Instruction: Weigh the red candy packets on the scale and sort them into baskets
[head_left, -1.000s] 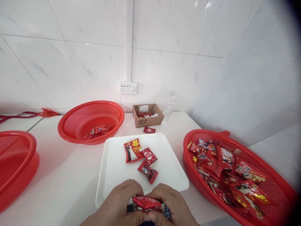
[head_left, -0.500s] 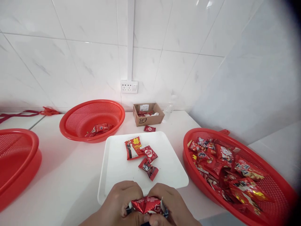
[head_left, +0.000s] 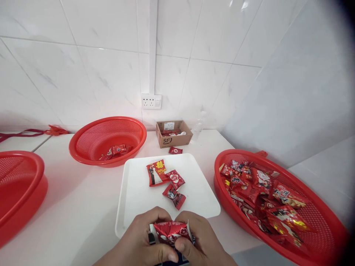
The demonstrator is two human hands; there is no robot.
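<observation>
Close to me at the bottom of the view, my left hand (head_left: 146, 232) and my right hand (head_left: 203, 234) are both closed around a shiny red snack packet (head_left: 170, 228), one at each end. My thumbs press on its near side. Something dark blue shows under the thumbs; I cannot make out what it is. Just beyond my hands lies a white tray (head_left: 133, 201). On it rest a flat red packet with yellow characters (head_left: 156, 173), a smaller red packet (head_left: 175, 179) overlapping its edge, and a dark red twisted-end packet (head_left: 174, 197).
At right stands a red mesh basket (head_left: 222, 188) heaped with red packets. Another red basket (head_left: 83, 138) at back left holds a few, and a third basket (head_left: 24, 192) is cut off at left. A cardboard box (head_left: 176, 140), small packet (head_left: 175, 150) and clear bottle (head_left: 198, 129) stand behind.
My hands and the red packet have risen slightly. My thumbs have shifted, the left one stretching across the front, and more of the packet shows. The whole view has moved a little.
</observation>
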